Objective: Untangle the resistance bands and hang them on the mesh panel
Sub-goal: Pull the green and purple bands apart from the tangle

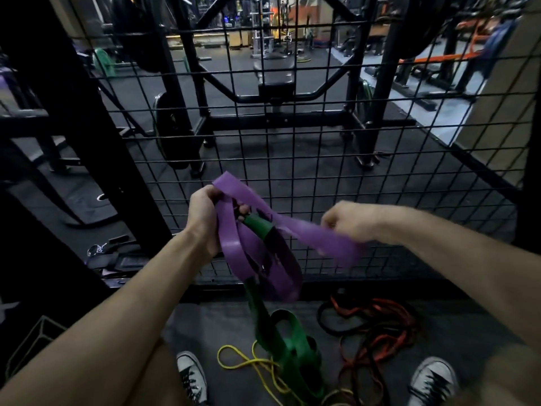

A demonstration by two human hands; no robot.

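A wide purple band (319, 237) is looped and tangled with a green band (288, 338) in front of the black mesh panel (322, 148). My left hand (205, 218) grips the bunched loops of the purple band and the top of the green one. My right hand (351, 222), blurred, pinches a stretch of the purple band and holds it out to the right. The green band hangs from the tangle down to the floor. A thin yellow band (246, 363) and a heap of red and black bands (377, 329) lie on the floor.
My two sneakers (191, 376) stand either side of the floor bands. Straps and a carabiner (95, 250) lie at the lower left behind the mesh. A rack, weight plates and a bench (275, 86) stand beyond the panel. A wire frame (35, 341) sits at my lower left.
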